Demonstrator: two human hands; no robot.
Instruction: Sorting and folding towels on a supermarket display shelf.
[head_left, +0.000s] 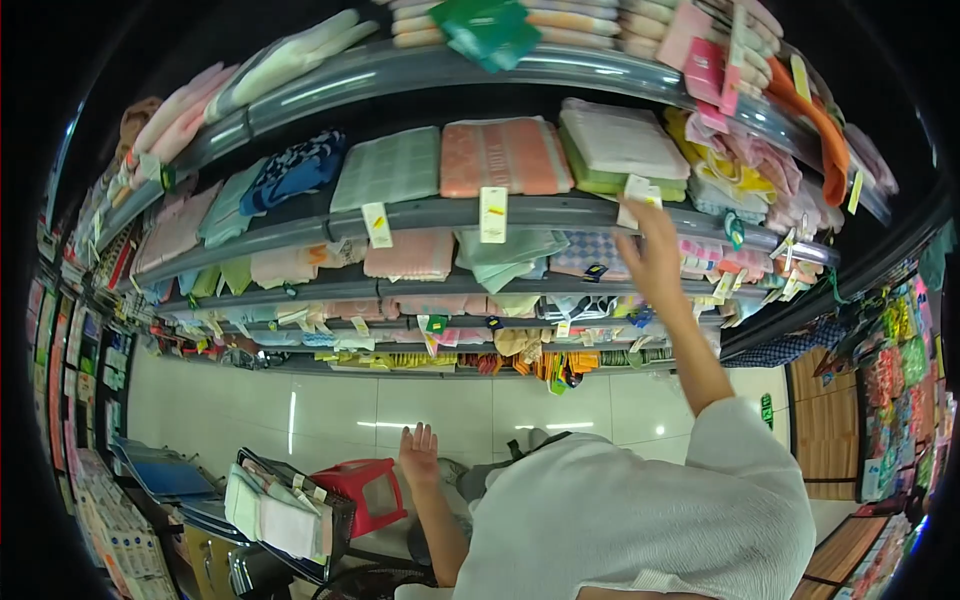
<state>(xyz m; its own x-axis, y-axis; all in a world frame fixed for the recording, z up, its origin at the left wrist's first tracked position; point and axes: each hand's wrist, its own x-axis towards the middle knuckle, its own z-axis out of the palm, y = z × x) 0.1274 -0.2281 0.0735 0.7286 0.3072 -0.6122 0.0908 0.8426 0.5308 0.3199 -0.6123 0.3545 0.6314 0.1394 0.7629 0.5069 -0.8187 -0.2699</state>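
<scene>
My right hand is raised to the shelf, its fingertips at a white price tag on the shelf edge. Its thumb stands apart from the fingers, and whether the tag is pinched is unclear. Directly behind the tag lies a folded white towel on top of a green towel. To the left are a folded coral towel and a pale green checked towel. Low over the floor, my left hand is empty with its palm turned up, close to a red plastic stool.
Towels fill several shelf tiers, with yellow and pink cloths at the right. A cart with a black basket holds folded towels at the lower left. A blue folding step or platform stands beside it on the tiled floor.
</scene>
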